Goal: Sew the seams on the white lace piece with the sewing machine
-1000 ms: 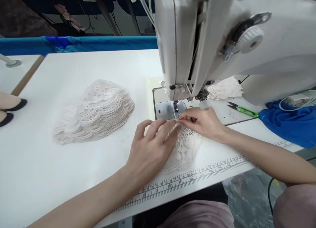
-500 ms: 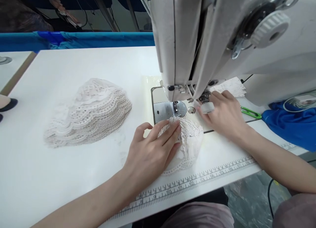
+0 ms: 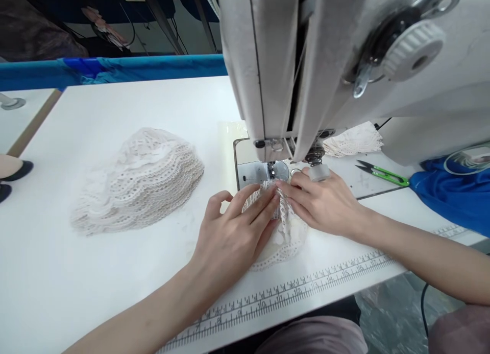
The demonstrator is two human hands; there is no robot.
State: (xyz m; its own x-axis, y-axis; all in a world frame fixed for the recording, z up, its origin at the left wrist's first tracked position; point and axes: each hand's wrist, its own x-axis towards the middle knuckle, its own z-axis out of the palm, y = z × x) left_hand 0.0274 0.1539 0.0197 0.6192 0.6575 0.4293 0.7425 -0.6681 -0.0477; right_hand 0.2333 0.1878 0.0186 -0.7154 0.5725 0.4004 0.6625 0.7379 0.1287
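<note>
A white eyelet lace piece [image 3: 285, 241] lies gathered under the needle and presser foot [image 3: 272, 170] of a sewing machine. My left hand [image 3: 233, 231] rests on its left part, fingertips pressed down near the foot and thumb tucked close to the forefinger. From the right, my right hand [image 3: 325, 201] pinches a fold of the same lace just in front of the foot. Its fingertips nearly meet those of my left hand. The fingers hide part of the lace edge.
A stack of white lace pieces [image 3: 153, 185] lies on the left of the table. Green-handled thread snips [image 3: 385, 174], a loose lace piece [image 3: 356, 139] and blue cloth [image 3: 451, 190] are on the right. The machine head [image 3: 283, 63] overhangs my hands. A printed ruler [image 3: 279, 299] follows the front edge.
My right hand has come left and toward me, from beside the needle area onto the lace, uncovering the snips. The lace's right side is now folded inward. My left hand stays put.
</note>
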